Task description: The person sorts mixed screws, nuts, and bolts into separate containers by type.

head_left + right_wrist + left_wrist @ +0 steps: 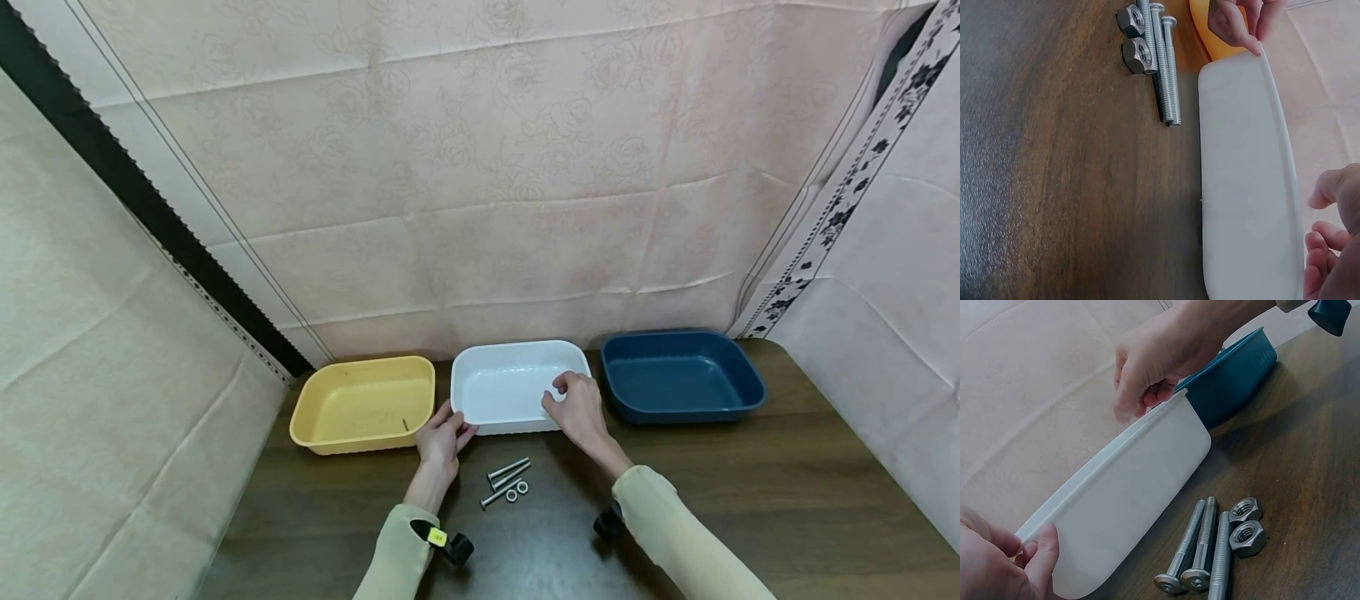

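Note:
A white plastic tray (502, 387) stands on the table between a yellow one and a blue one. At its front left corner my left hand (441, 442) pinches the rim between thumb and fingers. My right hand (581, 410) hovers over the tray's front right part. Its fingers are loosely bent, and in the right wrist view a gap shows between thumb (1329, 187) and fingers, with nothing visible in it. On the table in front of the tray lie three metal bolts (1204, 544) side by side. Two hex nuts (1249, 539) lie against them.
To the left stands the yellow tray (352, 400), with a small dark mark or sliver (406, 425) in it, too small to tell. A dark blue tray (682, 375) stands to the right. Pale patterned cloth (487, 208) hangs behind the brown wooden table (750, 500).

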`<control>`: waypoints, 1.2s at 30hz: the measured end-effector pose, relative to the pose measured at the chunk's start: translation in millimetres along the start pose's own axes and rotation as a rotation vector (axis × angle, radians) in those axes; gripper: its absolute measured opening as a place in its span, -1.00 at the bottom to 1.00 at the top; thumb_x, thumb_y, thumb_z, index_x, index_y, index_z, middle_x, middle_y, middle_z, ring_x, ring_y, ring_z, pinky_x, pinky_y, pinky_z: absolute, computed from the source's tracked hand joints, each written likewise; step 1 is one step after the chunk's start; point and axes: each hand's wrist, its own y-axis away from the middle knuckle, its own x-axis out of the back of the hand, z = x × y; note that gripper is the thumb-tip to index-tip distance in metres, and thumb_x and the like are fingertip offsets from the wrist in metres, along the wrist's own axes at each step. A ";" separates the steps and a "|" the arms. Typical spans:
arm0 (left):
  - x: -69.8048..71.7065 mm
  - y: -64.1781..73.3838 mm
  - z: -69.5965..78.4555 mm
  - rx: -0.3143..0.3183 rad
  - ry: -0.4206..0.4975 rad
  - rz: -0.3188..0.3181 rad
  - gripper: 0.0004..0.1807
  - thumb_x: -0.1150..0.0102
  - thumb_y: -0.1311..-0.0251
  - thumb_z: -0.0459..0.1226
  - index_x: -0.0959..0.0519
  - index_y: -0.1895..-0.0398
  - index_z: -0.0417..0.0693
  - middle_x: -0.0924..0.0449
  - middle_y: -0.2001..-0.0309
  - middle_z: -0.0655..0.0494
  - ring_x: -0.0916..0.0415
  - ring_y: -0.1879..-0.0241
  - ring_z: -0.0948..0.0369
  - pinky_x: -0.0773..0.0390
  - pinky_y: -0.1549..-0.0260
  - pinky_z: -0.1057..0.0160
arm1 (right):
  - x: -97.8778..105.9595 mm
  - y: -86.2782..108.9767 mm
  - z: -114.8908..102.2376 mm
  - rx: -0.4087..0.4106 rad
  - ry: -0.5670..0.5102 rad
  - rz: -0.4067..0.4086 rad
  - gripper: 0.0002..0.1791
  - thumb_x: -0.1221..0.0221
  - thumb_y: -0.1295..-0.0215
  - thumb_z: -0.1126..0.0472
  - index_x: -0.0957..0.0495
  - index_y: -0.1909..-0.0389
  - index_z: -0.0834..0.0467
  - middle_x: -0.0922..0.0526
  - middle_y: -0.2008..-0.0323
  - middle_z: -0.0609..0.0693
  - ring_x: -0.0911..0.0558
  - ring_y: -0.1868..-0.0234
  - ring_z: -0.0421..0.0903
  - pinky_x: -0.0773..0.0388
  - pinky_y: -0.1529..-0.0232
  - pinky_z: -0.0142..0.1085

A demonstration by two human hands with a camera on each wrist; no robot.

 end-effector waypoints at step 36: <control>-0.7 0.1 0.5 -0.002 -0.009 -0.006 -0.51 -0.11 -0.32 -0.54 -0.48 -0.33 -0.23 -0.47 -0.19 -0.27 -0.59 0.16 0.09 -0.68 0.11 0.13 | 18.0 51.3 -13.8 0.137 -0.150 0.143 -0.81 -0.35 -0.01 0.45 -0.61 0.31 0.33 -0.61 0.36 0.13 -0.54 0.34 0.10 -0.52 0.30 -0.08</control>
